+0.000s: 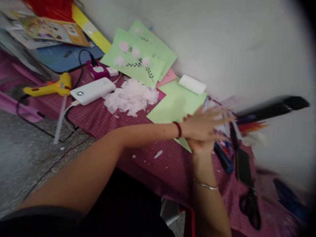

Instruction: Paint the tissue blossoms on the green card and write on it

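Observation:
My left hand (206, 123), with a red bead bracelet at the wrist, reaches right over the table, its fingers stretched out and smeared by motion. It hovers over a blurred bunch of pale paper strips (217, 110) and blue pens (223, 158). My right hand (199, 148), with a thin silver bangle on the forearm, comes up from below and lies mostly behind the left hand, so its fingers are hidden. A plain green sheet (175, 103) lies just left of both hands. Black scissors (247, 184) lie to the right.
On the red checked cloth (148, 164) are a pile of pale pink tissue scraps (130, 97), green cards with pink flowers (135, 61), a white roll (192, 84), a white power bank (92, 90), a yellow glue gun (50, 87) and a black tube (271, 110) by the wall.

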`<state>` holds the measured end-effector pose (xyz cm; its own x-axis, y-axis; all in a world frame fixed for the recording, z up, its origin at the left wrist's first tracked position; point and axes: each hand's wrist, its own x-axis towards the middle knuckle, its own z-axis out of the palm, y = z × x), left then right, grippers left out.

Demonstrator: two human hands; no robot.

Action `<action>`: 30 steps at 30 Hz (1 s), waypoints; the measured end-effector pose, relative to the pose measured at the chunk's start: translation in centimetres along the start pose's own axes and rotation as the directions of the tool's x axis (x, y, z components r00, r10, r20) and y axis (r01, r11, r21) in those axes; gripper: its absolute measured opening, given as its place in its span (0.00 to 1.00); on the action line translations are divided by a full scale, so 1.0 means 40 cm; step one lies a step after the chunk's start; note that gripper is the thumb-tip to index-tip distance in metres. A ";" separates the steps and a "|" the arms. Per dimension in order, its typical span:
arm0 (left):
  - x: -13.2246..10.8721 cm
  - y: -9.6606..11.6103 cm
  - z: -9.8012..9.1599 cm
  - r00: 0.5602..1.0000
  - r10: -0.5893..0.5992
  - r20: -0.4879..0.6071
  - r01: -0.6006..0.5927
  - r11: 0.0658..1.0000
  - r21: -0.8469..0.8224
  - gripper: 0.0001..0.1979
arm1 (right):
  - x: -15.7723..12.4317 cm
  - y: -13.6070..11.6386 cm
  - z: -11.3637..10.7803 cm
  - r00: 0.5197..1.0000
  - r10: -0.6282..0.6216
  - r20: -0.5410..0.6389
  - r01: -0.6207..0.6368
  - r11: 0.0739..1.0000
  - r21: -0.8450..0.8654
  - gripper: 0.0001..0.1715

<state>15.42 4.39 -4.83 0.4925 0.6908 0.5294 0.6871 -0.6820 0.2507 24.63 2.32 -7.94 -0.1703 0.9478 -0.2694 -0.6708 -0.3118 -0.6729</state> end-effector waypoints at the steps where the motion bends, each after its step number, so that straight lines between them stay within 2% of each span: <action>1: 0.011 -0.044 -0.006 0.993 -0.115 -0.020 0.114 0.993 -0.034 0.32 | 0.009 0.006 0.002 0.999 0.047 -0.008 -0.047 0.999 0.003 0.21; 3: 0.017 -0.133 -0.028 0.929 -0.370 -0.009 0.368 0.926 -0.080 0.24 | 0.027 0.019 -0.003 0.989 0.146 -0.021 -0.146 0.989 0.002 0.23; 4: 0.010 -0.169 -0.041 0.894 -0.443 0.059 0.447 0.887 -0.114 0.22 | 0.034 0.026 -0.008 0.983 0.185 -0.020 -0.185 0.983 -0.005 0.22; 7: -0.047 -0.217 -0.065 0.900 -0.404 0.166 0.430 0.887 -0.171 0.17 | 0.047 0.045 -0.024 0.984 0.176 0.036 -0.173 0.982 -0.076 0.11; 11: -0.125 -0.190 -0.047 0.939 -0.249 0.237 0.309 0.913 -0.266 0.11 | 0.051 0.051 -0.027 0.998 0.021 0.062 -0.004 0.963 -0.269 0.18; 14: -0.150 -0.171 -0.023 0.960 -0.198 0.196 0.253 0.914 -0.317 0.08 | 0.046 0.035 -0.024 0.996 -0.070 0.049 0.085 0.875 -0.477 0.16; 18: -0.162 -0.162 -0.004 0.954 -0.263 0.141 0.298 0.853 -0.428 0.07 | 0.029 0.026 -0.028 0.987 -0.135 0.092 0.158 0.652 -0.741 0.15; 22: -0.175 -0.152 0.006 0.910 -0.391 0.138 0.392 0.705 -0.591 0.14 | 0.014 0.047 -0.038 0.966 -0.222 0.135 0.234 0.520 -0.821 0.12; 25: -0.182 -0.146 0.011 0.891 -0.422 0.166 0.407 0.582 -0.705 0.07 | 0.006 0.060 -0.046 0.972 -0.192 0.138 0.220 0.519 -0.826 0.12; 27: -0.183 -0.145 0.014 0.877 -0.437 0.197 0.421 0.508 -0.751 0.06 | 0.003 0.063 -0.050 0.980 -0.152 0.127 0.192 0.571 -0.798 0.13; 28: -0.184 -0.145 0.015 0.871 -0.447 0.204 0.431 0.495 -0.754 0.06 | 0.003 0.062 -0.051 0.983 -0.137 0.123 0.181 0.609 -0.772 0.13; 30: -0.184 -0.141 0.017 0.870 -0.451 0.200 0.443 0.537 -0.717 0.05 | 0.004 0.062 -0.054 0.983 -0.136 0.124 0.183 0.669 -0.720 0.15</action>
<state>8.28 3.32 -10.69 0.2256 0.9564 0.1853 0.2044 -0.2324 0.9509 24.50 1.58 -11.12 -0.1653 0.9823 -0.0879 0.0394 -0.0825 -0.9958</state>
